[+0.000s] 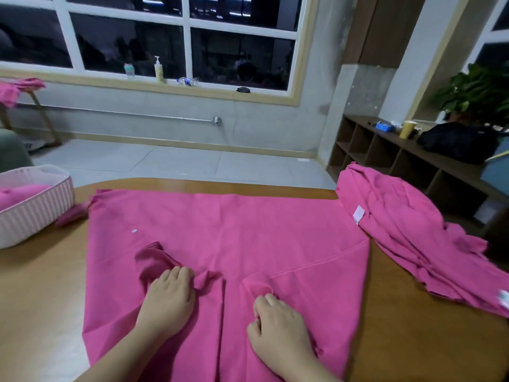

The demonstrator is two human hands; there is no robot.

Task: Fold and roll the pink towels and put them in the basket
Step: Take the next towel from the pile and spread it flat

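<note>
Pink towel spread on worktop, extending toward 12 o'clock | our left hand and right hand pinch its near folds.

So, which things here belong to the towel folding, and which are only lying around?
Job: spread towel, gripped by left hand and right hand; towel pile; basket.

Lying about: pump bottle, water bottle, yellow cup, black bag, plant.

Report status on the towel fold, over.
Left hand and right hand both gripping bunched cloth. Pink towel spread on table, not yet rolled. Basket far left; towel pile right, nothing blocking.
</note>
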